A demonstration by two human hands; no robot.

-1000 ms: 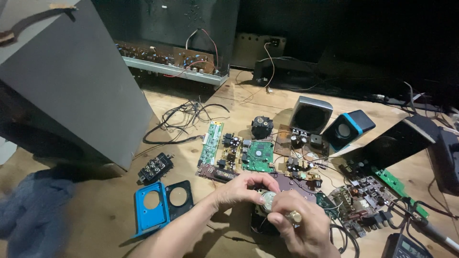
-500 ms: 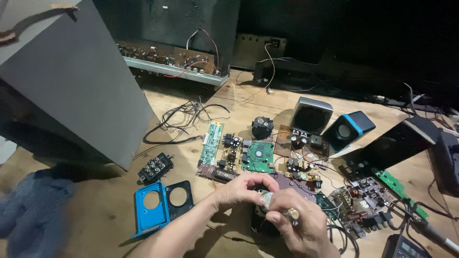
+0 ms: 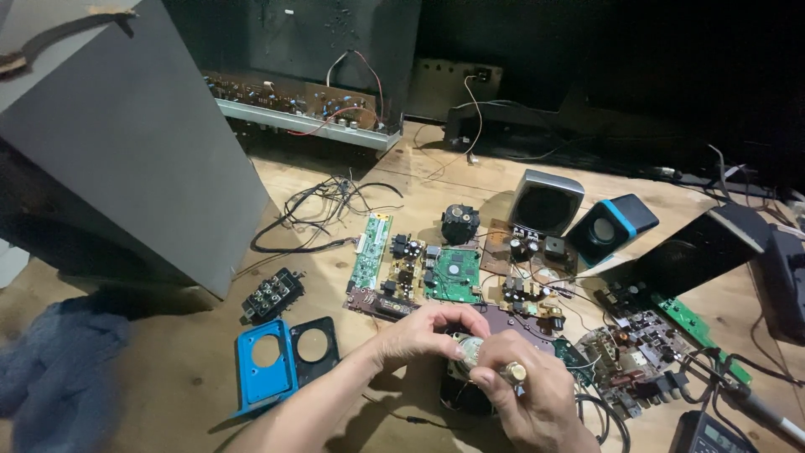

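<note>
Head view, looking down at a wooden surface [image 3: 201, 369] covered in electronics scrap. Both hands meet low in the middle over a small round metal part [image 3: 466, 351], kinda motor-like, sitting on top of a dark round speaker-ish body [image 3: 463, 393]. Left hand [image 3: 423, 329] has its fingers curled over the part from the left side, pinching its edge. Right hand [image 3: 530, 396] comes in from below right, fingers pressed together around a brass-tipped tool [image 3: 512, 372] right against the part.

No real containers here, closest thing is a blue speaker faceplate [image 3: 262, 372] with a black one [image 3: 315, 348] beside it, both just empty holes, lying well to the left of the hands. Green circuit board [image 3: 454, 274] and a long narrow board [image 3: 370, 251] lie just above the hands, and a blue-trimmed small speaker [image 3: 610, 229] sits further back right.

Compared with a second ago, basically nothing moved; hands are still clamped on the same part in the same spot.
</note>
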